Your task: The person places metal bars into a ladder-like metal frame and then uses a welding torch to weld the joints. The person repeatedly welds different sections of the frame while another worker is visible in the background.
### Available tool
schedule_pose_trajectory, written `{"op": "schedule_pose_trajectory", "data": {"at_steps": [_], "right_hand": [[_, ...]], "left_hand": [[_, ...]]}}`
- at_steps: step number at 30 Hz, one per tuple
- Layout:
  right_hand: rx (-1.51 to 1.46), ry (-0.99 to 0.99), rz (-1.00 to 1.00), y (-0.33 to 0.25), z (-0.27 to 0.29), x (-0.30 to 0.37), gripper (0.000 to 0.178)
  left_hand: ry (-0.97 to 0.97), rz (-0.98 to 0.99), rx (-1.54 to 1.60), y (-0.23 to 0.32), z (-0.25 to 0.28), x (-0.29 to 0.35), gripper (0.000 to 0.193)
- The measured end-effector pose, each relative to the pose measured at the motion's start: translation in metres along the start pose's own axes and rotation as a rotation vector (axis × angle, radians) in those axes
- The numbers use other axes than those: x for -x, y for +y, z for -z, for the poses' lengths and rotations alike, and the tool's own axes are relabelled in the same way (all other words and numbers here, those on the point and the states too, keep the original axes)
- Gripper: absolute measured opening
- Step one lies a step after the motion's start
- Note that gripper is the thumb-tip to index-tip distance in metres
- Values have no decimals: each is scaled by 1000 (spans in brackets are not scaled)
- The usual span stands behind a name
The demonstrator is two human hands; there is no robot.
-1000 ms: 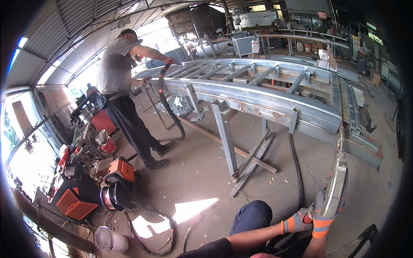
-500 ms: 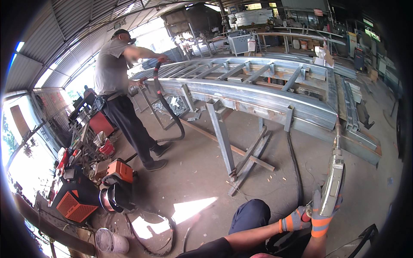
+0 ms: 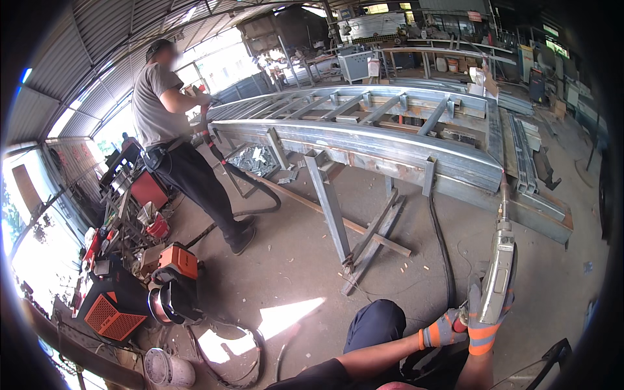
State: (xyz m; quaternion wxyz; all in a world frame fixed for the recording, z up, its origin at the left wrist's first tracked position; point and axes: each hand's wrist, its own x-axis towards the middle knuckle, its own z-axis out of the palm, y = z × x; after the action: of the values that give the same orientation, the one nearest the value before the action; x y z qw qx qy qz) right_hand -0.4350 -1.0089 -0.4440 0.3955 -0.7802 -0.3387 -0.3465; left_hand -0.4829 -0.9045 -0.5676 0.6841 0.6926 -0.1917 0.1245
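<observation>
Both my hands wear grey gloves with orange bands and grip a silver welding gun (image 3: 498,276) at the lower right. My right hand (image 3: 482,327) is closed around the gun's body. Beside it, my left hand (image 3: 443,330) is closed at the gun's lower end, by a red part; some of its fingers are hidden. The slim nozzle points away from me, its tip at the near right corner of a ladder-like steel frame (image 3: 364,140). A small reddish glow shows at that corner; whether the tip touches the metal I cannot tell.
A co-worker (image 3: 159,104) stands at the frame's far left, holding a thick black hose (image 3: 244,175). Steel trestle legs (image 3: 328,211) support the frame. An orange-and-black machine (image 3: 114,312), a wire spool (image 3: 159,304) and a white bucket (image 3: 169,367) stand on the left. A black cable (image 3: 442,247) hangs near my knee.
The co-worker has drawn the outstretched arm in toward the body and stands more upright, and the hose has dropped lower. My hands keep the gun at the same corner; the view has shifted slightly.
</observation>
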Motion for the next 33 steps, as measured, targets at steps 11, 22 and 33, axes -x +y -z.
{"op": "schedule_pose_trajectory", "data": {"at_steps": [11,22,33], "right_hand": [[-48,158,58,-27,-2,-23,46],[-191,83,12,-34,4,-33,42],[145,68,91,-10,-7,13,59]], "left_hand": [[-9,11,26,-1,2,2,59],[1,-57,13,-5,0,2,58],[6,111,230,2,3,12,47]]}}
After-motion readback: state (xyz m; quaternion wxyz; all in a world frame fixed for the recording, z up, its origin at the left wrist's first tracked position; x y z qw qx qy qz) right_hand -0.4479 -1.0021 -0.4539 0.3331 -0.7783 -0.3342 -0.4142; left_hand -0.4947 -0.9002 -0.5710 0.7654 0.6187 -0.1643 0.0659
